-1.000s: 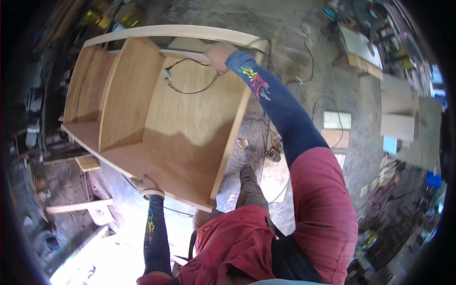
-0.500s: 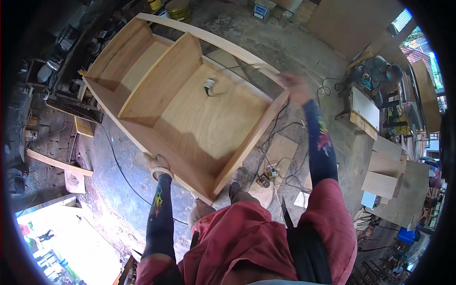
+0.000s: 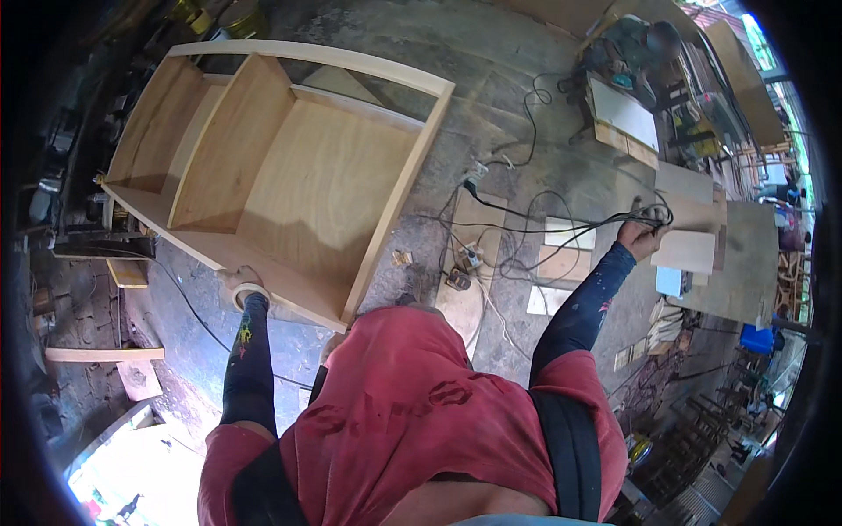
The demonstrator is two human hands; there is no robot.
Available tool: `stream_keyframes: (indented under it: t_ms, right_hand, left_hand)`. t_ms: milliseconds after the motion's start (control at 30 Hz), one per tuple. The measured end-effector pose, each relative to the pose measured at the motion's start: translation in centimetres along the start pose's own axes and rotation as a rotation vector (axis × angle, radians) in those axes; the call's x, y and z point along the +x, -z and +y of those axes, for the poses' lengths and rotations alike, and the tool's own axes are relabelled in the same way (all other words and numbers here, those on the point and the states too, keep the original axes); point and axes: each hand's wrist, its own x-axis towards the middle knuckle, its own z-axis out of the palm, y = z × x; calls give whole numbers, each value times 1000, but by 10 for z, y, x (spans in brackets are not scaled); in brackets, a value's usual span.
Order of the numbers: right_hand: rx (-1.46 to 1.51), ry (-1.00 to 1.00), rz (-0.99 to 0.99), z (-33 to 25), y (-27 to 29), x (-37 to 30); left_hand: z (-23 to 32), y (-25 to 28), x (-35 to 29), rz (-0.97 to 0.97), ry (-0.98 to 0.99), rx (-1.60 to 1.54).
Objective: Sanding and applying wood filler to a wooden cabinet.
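Note:
A bare wooden cabinet frame point(image 3: 307, 202) with a divider and a pale back panel lies tilted on the floor before me. My left hand point(image 3: 240, 278) grips its near long edge, and a pale ring point(image 3: 251, 294) circles that wrist. Stretched out to the right, my right hand point(image 3: 643, 235) is closed around a looped bundle of black cable point(image 3: 614, 217). From that hand the cable runs left across the floor to a plug and socket point(image 3: 474, 182) beside the cabinet's right end.
Boards and a small power tool point(image 3: 458, 279) lie on the floor among more cords. Stacked panels point(image 3: 745, 254) stand at the right. Another person point(image 3: 618, 57) works by a white-topped bench point(image 3: 624, 114) at the far right. A plank point(image 3: 105, 354) lies at the left.
My right hand has left the cabinet's far right corner and swung right, now holding cable. The small corded white object inside the cabinet is gone. My left hand stays on the edge; the view has shifted right.

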Motion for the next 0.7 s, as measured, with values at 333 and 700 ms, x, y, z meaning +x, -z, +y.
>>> stream_keyframes:
  t_ms: [333,700]
  right_hand:
    - [-2214,-439,-723,149,155,-120]
    - [-1140,-1053,-141,222,-86,-359]
  left_hand:
    - [-34,-17,33,86,0,160]
    - [-49,-60,0,271,-134,21]
